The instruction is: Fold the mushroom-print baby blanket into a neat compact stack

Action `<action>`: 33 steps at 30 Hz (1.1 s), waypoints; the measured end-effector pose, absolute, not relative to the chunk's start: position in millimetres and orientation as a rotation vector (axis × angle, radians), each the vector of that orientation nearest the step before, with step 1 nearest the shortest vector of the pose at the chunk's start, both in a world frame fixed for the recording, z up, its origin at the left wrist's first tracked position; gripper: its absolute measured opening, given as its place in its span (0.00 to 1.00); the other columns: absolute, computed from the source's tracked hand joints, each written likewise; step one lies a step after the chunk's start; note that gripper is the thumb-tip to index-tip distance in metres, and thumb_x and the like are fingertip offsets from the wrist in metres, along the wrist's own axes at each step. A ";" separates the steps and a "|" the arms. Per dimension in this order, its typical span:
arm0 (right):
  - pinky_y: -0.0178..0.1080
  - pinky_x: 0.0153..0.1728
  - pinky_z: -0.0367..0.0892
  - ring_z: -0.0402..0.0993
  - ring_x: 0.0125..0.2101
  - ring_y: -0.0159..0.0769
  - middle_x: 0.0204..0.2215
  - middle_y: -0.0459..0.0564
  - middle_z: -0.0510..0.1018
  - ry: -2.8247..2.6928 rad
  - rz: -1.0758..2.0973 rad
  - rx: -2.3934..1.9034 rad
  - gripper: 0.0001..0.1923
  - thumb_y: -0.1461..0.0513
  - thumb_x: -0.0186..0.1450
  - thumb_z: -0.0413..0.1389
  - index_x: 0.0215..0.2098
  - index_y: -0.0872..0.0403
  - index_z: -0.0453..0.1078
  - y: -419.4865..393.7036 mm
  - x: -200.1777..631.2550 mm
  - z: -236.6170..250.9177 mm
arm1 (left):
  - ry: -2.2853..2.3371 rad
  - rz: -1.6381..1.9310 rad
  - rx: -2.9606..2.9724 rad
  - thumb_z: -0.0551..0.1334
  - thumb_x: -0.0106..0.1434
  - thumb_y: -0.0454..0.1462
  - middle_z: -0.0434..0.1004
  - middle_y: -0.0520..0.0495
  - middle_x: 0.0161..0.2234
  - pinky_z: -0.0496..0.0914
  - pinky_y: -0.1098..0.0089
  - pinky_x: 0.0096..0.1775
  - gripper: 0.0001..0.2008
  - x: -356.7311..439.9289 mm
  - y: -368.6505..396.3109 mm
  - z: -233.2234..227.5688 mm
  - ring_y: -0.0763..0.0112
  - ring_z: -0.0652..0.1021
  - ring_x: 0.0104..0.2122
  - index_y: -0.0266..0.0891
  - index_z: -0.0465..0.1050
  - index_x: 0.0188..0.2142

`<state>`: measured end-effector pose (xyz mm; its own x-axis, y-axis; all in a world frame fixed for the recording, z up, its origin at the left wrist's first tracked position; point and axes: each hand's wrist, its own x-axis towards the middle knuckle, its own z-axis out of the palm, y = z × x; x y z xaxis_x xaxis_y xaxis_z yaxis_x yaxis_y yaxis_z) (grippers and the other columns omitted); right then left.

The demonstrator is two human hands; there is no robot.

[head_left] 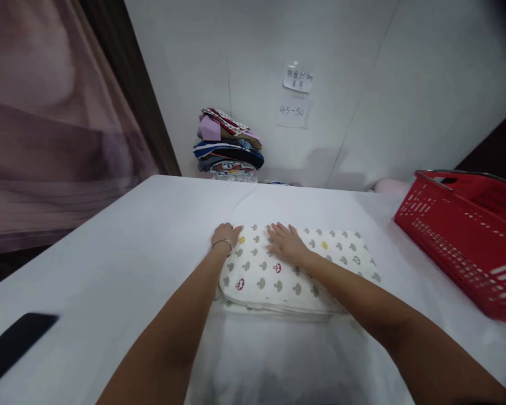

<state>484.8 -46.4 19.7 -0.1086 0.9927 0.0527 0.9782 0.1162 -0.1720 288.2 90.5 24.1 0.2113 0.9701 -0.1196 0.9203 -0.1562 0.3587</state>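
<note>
A folded white cloth (278, 289), printed with grey, red and yellow mushrooms, lies in several layers on the white table, its rounded folded edge towards me. My left hand (225, 235), with a thin bracelet at the wrist, is closed at the cloth's far left corner. Its thumb lies over the top, and the other fingers are bent down and mostly hidden. Spread flat on the upper surface, left of the cloth's middle, is my right hand (289, 245), open with its fingers apart.
A red plastic basket (459, 236) stands at the table's right side. On the left edge lies a dark flat object (19, 343). Folded fabrics (230, 147) are stacked beyond the far edge, near wall notes (294, 111). A pinkish curtain (59, 129) hangs at the left.
</note>
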 end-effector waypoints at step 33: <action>0.51 0.62 0.33 0.34 0.66 0.41 0.67 0.48 0.42 -1.723 0.240 -2.502 0.38 0.41 0.65 0.34 0.67 0.51 0.41 -119.3 628.6 1.5 | 1.397 -0.126 2.780 0.40 0.62 0.55 0.38 0.46 0.67 0.45 0.46 0.61 0.38 300.4 42.4 12.8 0.56 0.43 0.65 0.36 0.47 0.65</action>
<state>628.6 -119.3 1.5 0.3495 0.9339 -0.0759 0.9190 -0.3575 -0.1664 300.4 42.4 12.8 0.5941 0.7999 -0.0850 0.8022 -0.5970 -0.0114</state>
